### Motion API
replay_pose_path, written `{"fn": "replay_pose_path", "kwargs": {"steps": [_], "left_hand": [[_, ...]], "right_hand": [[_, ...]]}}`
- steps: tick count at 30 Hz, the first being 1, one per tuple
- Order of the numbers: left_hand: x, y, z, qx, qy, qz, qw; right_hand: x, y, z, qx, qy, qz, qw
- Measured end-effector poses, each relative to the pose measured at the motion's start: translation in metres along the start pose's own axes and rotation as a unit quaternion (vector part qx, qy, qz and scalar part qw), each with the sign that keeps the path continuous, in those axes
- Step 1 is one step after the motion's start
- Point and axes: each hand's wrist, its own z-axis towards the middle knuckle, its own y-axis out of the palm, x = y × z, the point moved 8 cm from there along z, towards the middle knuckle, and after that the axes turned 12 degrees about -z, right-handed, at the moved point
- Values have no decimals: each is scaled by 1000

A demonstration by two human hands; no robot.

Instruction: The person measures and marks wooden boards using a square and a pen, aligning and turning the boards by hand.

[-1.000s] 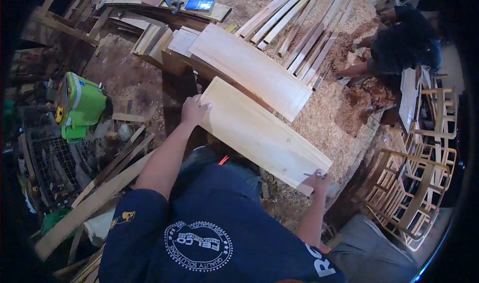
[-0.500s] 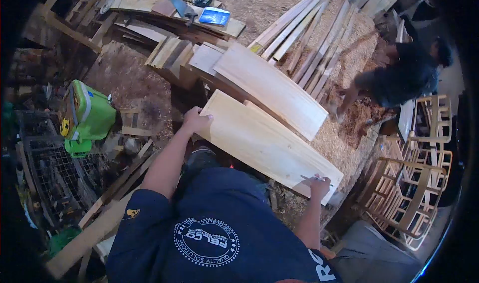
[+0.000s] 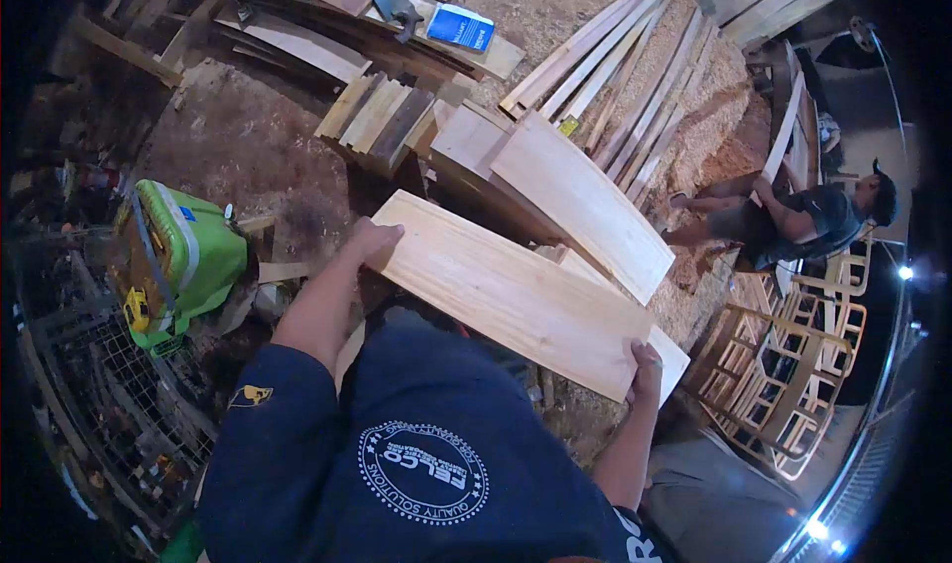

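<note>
A pale wooden board (image 3: 506, 290) stretches across in front of me, held at both ends. My left hand (image 3: 378, 240) is closed on its left end, thumb over the top face. At the other end, my right hand (image 3: 645, 370) grips the right edge, its thumb on the face and the other fingers partly hidden. Whether a pen is still in the right hand cannot be made out. Under the held board, part of another pale board (image 3: 668, 357) sticks out at the right. A further wide board (image 3: 585, 201) lies just beyond, on a stack.
A green cooler box (image 3: 203, 250) stands at left with a yellow tape measure (image 3: 137, 309) on it. Long strips (image 3: 635, 87) lie on sawdust. A handsaw (image 3: 387, 0) and blue packet (image 3: 461, 27) lie at the back. A person (image 3: 808, 216) holds a plank at right, near wooden frames (image 3: 793, 365).
My right hand has gone from holding a pen over the board to gripping its right end. The board is raised, exposing another beneath. The person at right has turned and holds a plank.
</note>
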Motion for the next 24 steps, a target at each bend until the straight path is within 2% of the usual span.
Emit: {"fn": "replay_pose_path", "kwargs": {"steps": [1,2,5,7,9,10,11,13,14,17,18,20,21,23,24], "left_hand": [[-16,-3,13,-25,10,1,1000],[-23,-1,18,-53,46,-53,996],[32,-5,-32,-55,163,80,982],[95,33,-108,-233,236,-115,936],[150,63,-208,-349,236,-46,906],[177,76,-261,-405,237,-13,883],[190,82,-298,-395,270,84,874],[183,87,-320,-245,260,118,926],[181,83,-325,-168,246,135,945],[172,75,-322,-135,140,137,971],[163,80,-308,-63,202,138,968],[157,72,-293,-4,201,115,973],[157,67,-285,23,202,104,974],[154,42,-264,30,223,82,971],[149,30,-247,43,218,102,970]], "right_hand": [[-9,10,-6,-8,7,58,998],[-21,21,-12,-16,12,117,993],[-136,82,-51,-107,-101,62,987],[-181,131,-68,-89,-107,58,989],[-183,180,-63,-142,-96,-134,976],[-176,210,-52,-144,-128,-223,956],[-162,242,-42,-145,-160,-312,926],[-171,285,-57,-6,-386,-389,836],[-173,295,-58,-10,-373,-386,843],[-182,318,-64,-43,-341,-379,859],[-188,324,-64,-58,-344,-379,857],[-210,333,-69,-78,-361,-395,841],[-212,338,-65,-106,-364,-359,853],[-214,346,-60,-159,-365,-284,872],[-225,340,-68,-145,-391,-319,851]]}}
